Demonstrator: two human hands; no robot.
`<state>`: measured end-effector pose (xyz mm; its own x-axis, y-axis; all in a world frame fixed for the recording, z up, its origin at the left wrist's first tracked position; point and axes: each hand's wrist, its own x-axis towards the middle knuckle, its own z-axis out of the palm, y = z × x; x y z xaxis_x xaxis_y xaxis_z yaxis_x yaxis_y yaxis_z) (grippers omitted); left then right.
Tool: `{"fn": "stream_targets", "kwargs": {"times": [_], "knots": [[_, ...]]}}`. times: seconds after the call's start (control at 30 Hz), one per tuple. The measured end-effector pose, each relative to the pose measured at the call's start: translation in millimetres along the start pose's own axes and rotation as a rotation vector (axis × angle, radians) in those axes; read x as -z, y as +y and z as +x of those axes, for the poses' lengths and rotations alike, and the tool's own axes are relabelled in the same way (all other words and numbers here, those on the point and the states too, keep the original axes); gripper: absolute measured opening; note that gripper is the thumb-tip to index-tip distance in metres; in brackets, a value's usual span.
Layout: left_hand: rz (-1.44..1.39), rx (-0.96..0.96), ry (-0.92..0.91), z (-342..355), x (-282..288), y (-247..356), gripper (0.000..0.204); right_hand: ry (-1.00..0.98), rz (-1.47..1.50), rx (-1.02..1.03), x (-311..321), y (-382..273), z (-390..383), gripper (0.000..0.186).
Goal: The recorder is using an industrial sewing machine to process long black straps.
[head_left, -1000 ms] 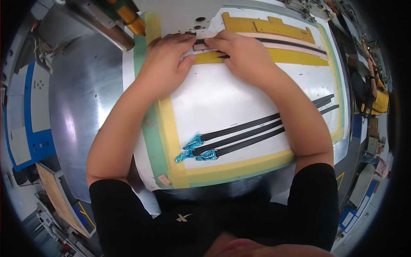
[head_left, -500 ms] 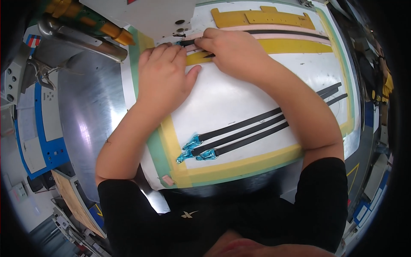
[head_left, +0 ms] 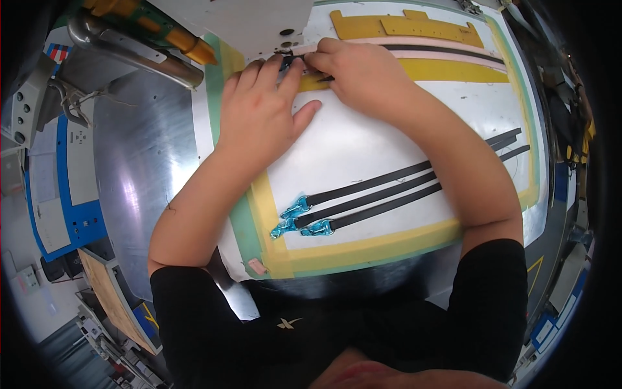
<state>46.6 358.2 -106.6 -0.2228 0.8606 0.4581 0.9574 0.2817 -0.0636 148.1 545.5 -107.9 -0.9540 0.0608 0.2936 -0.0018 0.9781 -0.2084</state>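
Nearest me on the white taped sheet [head_left: 363, 133] of the worktop [head_left: 146, 162], three flat black straps [head_left: 369, 191] lie side by side, each ending in a shiny blue-wrapped fitting [head_left: 317, 228]; by their look, I judge these three assembled at that end. Farther off, my left hand [head_left: 259, 107] is spread, thumb standing clear, fingertips beside the strap end under the machine. My right hand [head_left: 363, 74] has its grip pinched, as far as I can tell, on another long black strap [head_left: 447, 49], which runs rightward along a pale pink strip [head_left: 489, 58]. A dark pointed tool [head_left: 326, 79] pokes out below that hand, over a flat mustard-yellow bar [head_left: 453, 70]. This strap seems unfinished: its end sits beside the pale machine head [head_left: 259, 29], mostly covered by my fingers, so I cannot tell whether anything is fastened there. Beyond lies a stepped mustard-yellow plate [head_left: 414, 29].
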Motion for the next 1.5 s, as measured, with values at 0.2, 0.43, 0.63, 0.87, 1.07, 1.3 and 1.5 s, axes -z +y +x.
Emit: {"fn": "stream_targets", "kwargs": {"times": [0.2,0.43,0.63,0.87,1.07,1.3,1.5], "knots": [[0.067,0.023,-0.049,-1.6,-7.6,-5.2,0.067,-0.027,-0.020,-0.033,1.9,-3.1,0.3,0.027],[0.119,0.042,-0.064,-1.6,-8.3,-8.3,0.072,-0.031,-0.013,-0.026,3.7,-4.6,0.5,0.027],[0.057,0.070,-0.128,-2.0,-9.3,-9.4,0.073,-0.038,-0.023,-0.033,2.3,-4.5,0.7,0.027],[-0.064,0.076,-0.123,-1.7,-13.1,-10.9,0.072,-0.016,-0.014,-0.021,-0.9,-2.3,0.4,0.027],[-0.068,0.094,-0.158,-1.5,-11.1,-9.8,0.072,-0.016,-0.026,-0.020,-0.5,-3.9,1.5,0.028],[-0.067,0.104,-0.169,-2.1,-7.0,-8.3,0.070,0.003,-0.025,0.007,-0.9,-8.0,0.7,0.025],[-0.083,0.104,-0.216,1.1,-8.3,-7.2,0.073,-0.014,-0.022,-0.024,-1.5,-6.5,-0.9,0.024]]}}
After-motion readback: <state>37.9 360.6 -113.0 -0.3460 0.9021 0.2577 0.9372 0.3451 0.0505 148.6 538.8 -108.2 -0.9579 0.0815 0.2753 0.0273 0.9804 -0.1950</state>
